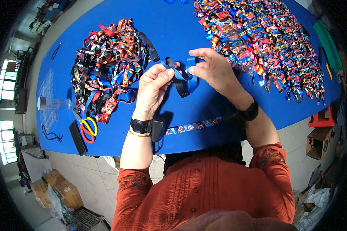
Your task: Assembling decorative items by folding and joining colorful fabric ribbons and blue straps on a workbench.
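Note:
A blue strap with a black stretch is held up between my two hands, bent into loops above the table. My left hand pinches one part of it between thumb and fingers. Opposite, my right hand grips another part with thumb and fingertips, its other fingers curled. The black end hangs below the hands. Nearer my body, a strap with a colourful print lies flat across the blue tabletop, partly shadowed toward the right.
Left of my hands is a tangled heap of printed straps. A wide spread of bundled straps covers the far right. Scissors with red and yellow handles, a dark flat case and a clear bottle lie at the left.

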Demonstrator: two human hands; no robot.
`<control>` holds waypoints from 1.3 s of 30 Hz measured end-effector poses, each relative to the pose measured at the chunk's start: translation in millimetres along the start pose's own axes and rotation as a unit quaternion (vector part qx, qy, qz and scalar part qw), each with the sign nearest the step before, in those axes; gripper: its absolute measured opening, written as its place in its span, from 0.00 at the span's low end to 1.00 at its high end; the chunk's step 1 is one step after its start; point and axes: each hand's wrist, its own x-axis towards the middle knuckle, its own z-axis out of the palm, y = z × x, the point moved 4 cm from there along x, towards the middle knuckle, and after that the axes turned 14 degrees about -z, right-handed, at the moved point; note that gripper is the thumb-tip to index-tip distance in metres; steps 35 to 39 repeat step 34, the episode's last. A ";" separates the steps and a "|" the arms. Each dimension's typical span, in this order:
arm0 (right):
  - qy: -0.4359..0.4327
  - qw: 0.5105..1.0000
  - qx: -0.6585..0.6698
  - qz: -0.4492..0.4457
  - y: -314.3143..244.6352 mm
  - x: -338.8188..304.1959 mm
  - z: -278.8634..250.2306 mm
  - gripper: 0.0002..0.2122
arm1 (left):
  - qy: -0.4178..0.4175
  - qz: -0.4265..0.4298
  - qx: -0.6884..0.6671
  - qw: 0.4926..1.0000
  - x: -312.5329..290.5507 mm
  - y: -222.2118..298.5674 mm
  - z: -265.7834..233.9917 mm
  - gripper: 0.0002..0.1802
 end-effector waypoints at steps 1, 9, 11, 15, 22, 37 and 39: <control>0.007 1.000 0.006 0.004 0.3 0.1 0.8 0.22 | 0.001 0.003 -0.001 1.000 0.5 -0.5 -1.3 0.07; 0.017 0.999 0.043 -0.004 -0.6 1.1 2.4 0.24 | 0.004 0.017 0.045 0.999 -1.6 1.6 3.5 0.06; 0.017 0.998 0.055 0.008 -1.7 0.9 2.5 0.24 | -0.005 0.006 0.032 0.999 -1.5 1.9 4.1 0.03; -0.002 0.999 0.052 0.014 -4.7 0.9 3.0 0.24 | -0.028 -0.003 0.035 0.999 -1.4 1.3 6.0 0.02; -0.024 0.997 0.057 0.042 -4.4 -0.5 5.5 0.23 | -0.014 0.006 0.066 0.998 -1.9 -0.6 7.8 0.05; -0.005 0.998 0.061 0.008 -1.7 -1.3 6.4 0.26 | 0.000 0.028 0.110 0.994 -1.0 -0.8 4.2 0.10; -0.005 0.998 0.061 0.008 -1.7 -1.3 6.4 0.26 | 0.000 0.028 0.110 0.994 -1.0 -0.8 4.2 0.10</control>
